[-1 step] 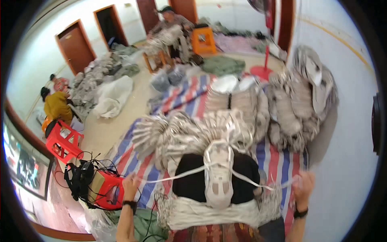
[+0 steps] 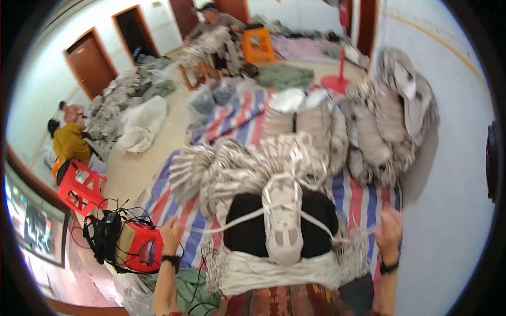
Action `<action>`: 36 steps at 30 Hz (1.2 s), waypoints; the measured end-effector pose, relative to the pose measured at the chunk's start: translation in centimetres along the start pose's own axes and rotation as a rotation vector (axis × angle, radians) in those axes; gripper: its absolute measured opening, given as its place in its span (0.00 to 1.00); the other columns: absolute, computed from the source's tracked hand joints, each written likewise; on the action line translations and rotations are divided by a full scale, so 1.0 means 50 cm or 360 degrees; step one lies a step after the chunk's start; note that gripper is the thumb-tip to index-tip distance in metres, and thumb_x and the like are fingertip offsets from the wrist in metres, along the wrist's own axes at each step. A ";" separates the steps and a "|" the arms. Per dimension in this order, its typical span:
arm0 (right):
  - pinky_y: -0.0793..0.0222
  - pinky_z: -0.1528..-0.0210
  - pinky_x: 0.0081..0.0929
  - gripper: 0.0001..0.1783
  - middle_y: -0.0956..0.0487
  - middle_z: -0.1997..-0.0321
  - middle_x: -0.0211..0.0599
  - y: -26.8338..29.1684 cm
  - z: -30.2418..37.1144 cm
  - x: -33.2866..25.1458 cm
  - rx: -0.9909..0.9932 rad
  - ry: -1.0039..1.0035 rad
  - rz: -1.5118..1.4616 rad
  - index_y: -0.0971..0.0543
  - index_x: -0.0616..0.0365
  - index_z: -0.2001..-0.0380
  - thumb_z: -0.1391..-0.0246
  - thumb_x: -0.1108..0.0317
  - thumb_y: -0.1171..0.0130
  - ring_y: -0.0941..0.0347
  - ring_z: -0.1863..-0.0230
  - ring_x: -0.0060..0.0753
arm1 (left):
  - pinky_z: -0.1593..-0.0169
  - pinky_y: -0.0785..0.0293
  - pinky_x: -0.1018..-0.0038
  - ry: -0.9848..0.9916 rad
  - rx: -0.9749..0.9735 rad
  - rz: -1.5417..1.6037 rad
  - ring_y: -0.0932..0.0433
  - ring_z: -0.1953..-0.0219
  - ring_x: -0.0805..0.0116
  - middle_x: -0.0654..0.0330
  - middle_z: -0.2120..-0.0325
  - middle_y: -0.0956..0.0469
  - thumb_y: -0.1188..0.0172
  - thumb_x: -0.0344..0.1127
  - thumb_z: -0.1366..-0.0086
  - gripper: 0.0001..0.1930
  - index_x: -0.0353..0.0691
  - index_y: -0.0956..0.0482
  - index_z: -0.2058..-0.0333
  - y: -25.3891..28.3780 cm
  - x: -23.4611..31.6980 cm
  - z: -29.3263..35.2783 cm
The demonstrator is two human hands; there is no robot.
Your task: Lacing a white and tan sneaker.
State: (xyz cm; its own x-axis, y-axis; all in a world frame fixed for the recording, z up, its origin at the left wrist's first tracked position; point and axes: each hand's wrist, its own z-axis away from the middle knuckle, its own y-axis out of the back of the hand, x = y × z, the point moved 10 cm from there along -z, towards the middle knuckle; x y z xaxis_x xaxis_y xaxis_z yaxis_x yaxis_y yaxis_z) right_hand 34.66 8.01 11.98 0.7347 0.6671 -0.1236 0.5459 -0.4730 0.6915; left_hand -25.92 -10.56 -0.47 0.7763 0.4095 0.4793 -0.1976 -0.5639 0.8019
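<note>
While both forearms reach in from the lower edge, held well apart, one pale shoe (image 2: 283, 221) lies between them on a black pad (image 2: 242, 242), its rounded end toward the person.

White lace (image 2: 242, 221): threaded through the shoe, one end drawn out to each side across the pad.

Left hand (image 2: 169, 235): dark band at the wrist; fingers closed, pinching the lace's left end.

Right hand (image 2: 389, 230): dark band at the wrist; fingers curled and motion-blurred, closed on the lace's right end, the exact grip indistinct.

Bundle of white laces (image 2: 279, 274): laid crosswise just below the shoe, its loose ends hanging at both sides.

Row of pale shoes (image 2: 237, 168): packed close together, directly behind the pad.

Two further stacks: one beige, tied stack (image 2: 308, 124) behind that row; one greyish stack (image 2: 379, 131) near the wall at right.

Striped sheet (image 2: 363, 210): red, white and blue, spread under the stacks.

Red stool (image 2: 143, 253): left of the left hand, with black straps and cables (image 2: 105, 231) beside it.

Background: white sack (image 2: 145, 124) on the floor; seated person in mustard (image 2: 71, 142) at left; person in a cap (image 2: 213, 31) at the far end, near an orange stool (image 2: 258, 45).
</note>
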 end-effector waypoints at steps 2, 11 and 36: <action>0.34 0.60 0.38 0.10 0.26 0.68 0.39 -0.098 -0.032 -0.077 -0.0070 0.0194 -0.0348 0.25 0.61 0.72 0.62 0.72 0.40 0.30 0.65 0.44 | 0.69 0.31 0.72 0.0121 -0.0118 0.0160 0.24 0.75 0.69 0.54 0.77 0.24 0.49 0.31 0.42 0.10 0.31 0.24 0.67 -0.025 0.073 -0.051; 0.33 0.76 0.18 0.10 0.23 0.77 0.34 -0.450 -0.055 -0.110 -0.0941 -0.1053 -0.1917 0.26 0.65 0.66 0.49 0.71 0.50 0.28 0.80 0.21 | 0.76 0.33 0.84 0.0142 -0.0816 0.1582 0.25 0.75 0.75 0.57 0.74 0.24 0.49 0.30 0.40 0.13 0.31 0.30 0.57 -0.204 0.496 -0.091; 0.32 0.74 0.25 0.09 0.25 0.81 0.30 -0.485 -0.108 -0.146 -0.1250 -0.0939 -0.1664 0.24 0.64 0.72 0.52 0.68 0.43 0.28 0.77 0.22 | 0.73 0.27 0.84 0.0032 -0.0967 0.1430 0.25 0.74 0.79 0.63 0.75 0.23 0.48 0.29 0.40 0.07 0.32 0.23 0.68 -0.280 0.588 -0.048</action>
State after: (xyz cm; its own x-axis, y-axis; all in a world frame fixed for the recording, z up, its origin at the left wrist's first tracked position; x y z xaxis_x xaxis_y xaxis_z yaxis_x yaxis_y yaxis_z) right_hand 13.88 17.69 -0.04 0.3051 0.0800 -0.9490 0.7131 0.6412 0.2833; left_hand -1.76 11.10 3.23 0.1910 0.0387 0.9808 -0.9566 -0.2165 0.1948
